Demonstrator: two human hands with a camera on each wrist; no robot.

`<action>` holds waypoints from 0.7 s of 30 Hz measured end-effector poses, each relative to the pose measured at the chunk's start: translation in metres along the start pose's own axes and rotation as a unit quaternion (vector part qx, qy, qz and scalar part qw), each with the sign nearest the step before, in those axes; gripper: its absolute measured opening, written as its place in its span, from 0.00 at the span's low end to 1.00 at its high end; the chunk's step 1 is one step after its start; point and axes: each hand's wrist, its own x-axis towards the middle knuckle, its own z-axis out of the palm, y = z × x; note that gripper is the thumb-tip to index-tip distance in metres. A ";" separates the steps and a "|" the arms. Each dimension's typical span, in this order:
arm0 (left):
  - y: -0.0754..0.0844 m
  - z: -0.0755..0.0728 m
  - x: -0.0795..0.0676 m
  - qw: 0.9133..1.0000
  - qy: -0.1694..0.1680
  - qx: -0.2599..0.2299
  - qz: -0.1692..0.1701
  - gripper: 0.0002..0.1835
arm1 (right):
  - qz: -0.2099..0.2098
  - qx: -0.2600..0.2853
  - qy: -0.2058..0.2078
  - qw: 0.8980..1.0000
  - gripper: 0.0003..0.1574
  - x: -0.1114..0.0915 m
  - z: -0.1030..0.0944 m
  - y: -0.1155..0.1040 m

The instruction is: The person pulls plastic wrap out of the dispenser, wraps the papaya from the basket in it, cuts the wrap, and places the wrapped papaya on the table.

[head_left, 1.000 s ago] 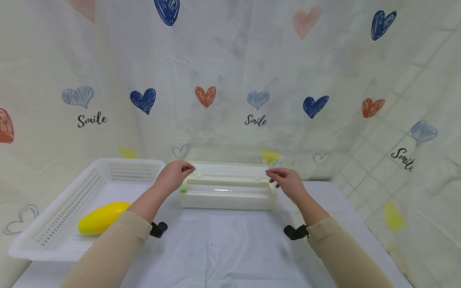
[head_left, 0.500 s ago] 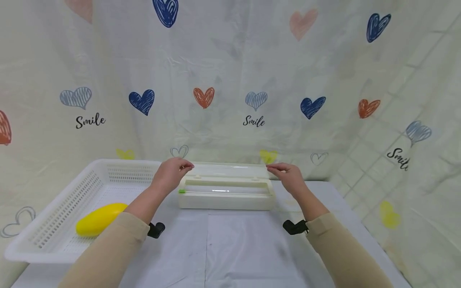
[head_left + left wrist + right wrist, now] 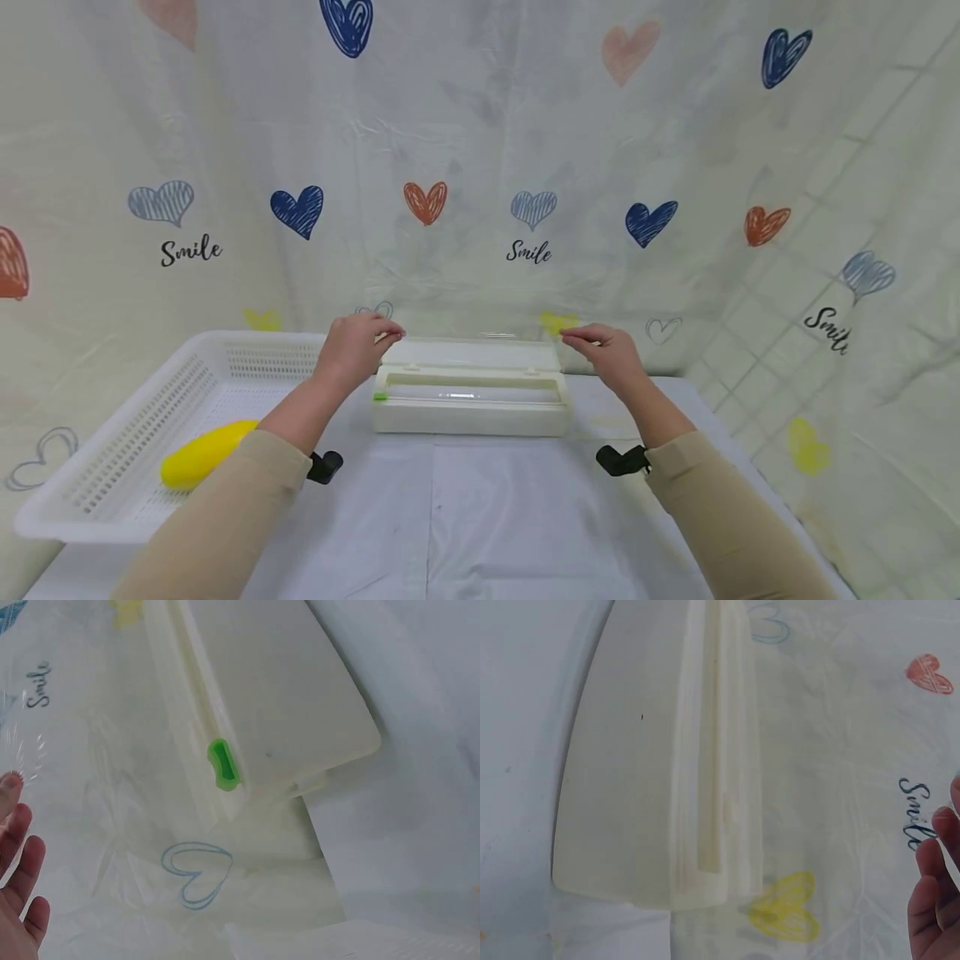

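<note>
A white cling film dispenser (image 3: pixel 468 419) stands on the table with its lid (image 3: pixel 472 354) tipped back open, and a pale roll (image 3: pixel 457 392) shows inside. Above it, my left hand (image 3: pixel 348 350) pinches the left end of a clear sheet of cling film (image 3: pixel 31 759) between thumb and fingertips. Level with it, my right hand (image 3: pixel 611 358) pinches the sheet's other end. The film is nearly invisible; only glints show in the head and left wrist views. A green slider (image 3: pixel 223 765) sits at the dispenser's left end.
Left of the dispenser is a white perforated basket (image 3: pixel 67 521) holding a smooth, long yellow fruit-like thing (image 3: pixel 206 454), partly hidden by my left sleeve. A heart-printed curtain (image 3: pixel 480 125) hangs right behind the table (image 3: pixel 480 517).
Both hands have risen from beside the lid to above its top edge, drawing the film up. The dispenser, basket and yellow thing have stayed put.
</note>
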 end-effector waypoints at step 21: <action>0.009 -0.026 0.011 1.000 0.011 -0.024 0.012 0.09 | -0.027 0.004 0.016 1.000 0.21 0.005 -0.018 -0.017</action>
